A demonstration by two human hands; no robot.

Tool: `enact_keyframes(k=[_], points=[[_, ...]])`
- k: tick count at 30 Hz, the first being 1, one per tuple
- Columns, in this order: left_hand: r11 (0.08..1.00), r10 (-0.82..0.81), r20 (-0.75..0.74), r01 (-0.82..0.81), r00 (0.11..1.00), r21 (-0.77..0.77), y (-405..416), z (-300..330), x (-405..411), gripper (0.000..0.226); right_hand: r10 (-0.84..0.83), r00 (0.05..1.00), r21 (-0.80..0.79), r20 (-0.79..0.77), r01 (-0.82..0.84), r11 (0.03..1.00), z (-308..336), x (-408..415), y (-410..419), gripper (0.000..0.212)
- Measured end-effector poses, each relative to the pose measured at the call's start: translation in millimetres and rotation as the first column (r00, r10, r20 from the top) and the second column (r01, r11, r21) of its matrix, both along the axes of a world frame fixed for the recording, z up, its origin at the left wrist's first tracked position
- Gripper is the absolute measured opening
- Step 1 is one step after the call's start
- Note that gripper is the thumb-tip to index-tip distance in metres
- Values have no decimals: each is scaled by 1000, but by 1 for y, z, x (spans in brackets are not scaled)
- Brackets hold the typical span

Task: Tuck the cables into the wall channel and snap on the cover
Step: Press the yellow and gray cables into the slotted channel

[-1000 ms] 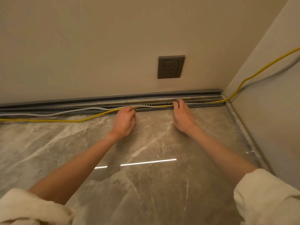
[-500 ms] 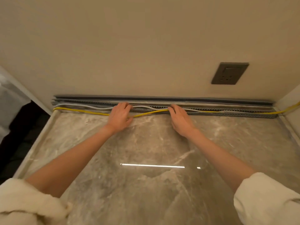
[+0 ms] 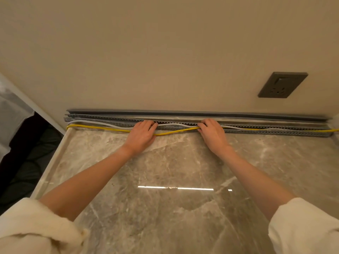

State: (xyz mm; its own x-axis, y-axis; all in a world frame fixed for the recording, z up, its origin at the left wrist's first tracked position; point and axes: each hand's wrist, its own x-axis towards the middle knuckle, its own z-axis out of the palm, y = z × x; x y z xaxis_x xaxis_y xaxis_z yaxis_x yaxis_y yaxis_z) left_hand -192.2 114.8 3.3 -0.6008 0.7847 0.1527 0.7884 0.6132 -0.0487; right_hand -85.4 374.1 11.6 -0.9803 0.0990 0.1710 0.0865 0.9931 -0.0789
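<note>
A grey slotted wall channel (image 3: 275, 132) runs along the foot of the beige wall, at the back of the marble surface (image 3: 174, 180). A yellow cable (image 3: 99, 127) and a white cable (image 3: 95, 123) lie along it, both partly outside the channel. Between my hands the yellow cable sags forward onto the marble. My left hand (image 3: 142, 134) rests palm down over both cables, fingertips at the channel. My right hand (image 3: 211, 132) presses on the cables at the channel's front edge. A long grey cover strip (image 3: 201, 114) lies behind the channel against the wall.
A dark grey wall socket (image 3: 282, 85) sits on the wall at the upper right. The marble surface ends at a raised edge (image 3: 53, 162) on the left, with a dark drop (image 3: 23, 153) beyond it. A side wall meets the channel at the far right.
The view has swung left, so the channel's left end and the drop now show. Both hands have slid left along the cables, and the yellow cable lies closer to the channel.
</note>
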Motion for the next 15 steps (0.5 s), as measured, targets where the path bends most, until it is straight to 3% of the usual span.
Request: enact_keyframes(k=[3,9,15], points=[[999,-46,-90,46,995,-10,1,1,-1,40,3,999,9,-40,-3,1000,-2,0,0,21],[994,-111,-131,110,985,-14,6,10,-9,28,-9,993,-22,-114,6,1000,-4,0,-1,16],[987,-160,-72,157,984,-43,9,27,-22,15,3,998,40,-59,-1,999,-8,4,2,33]])
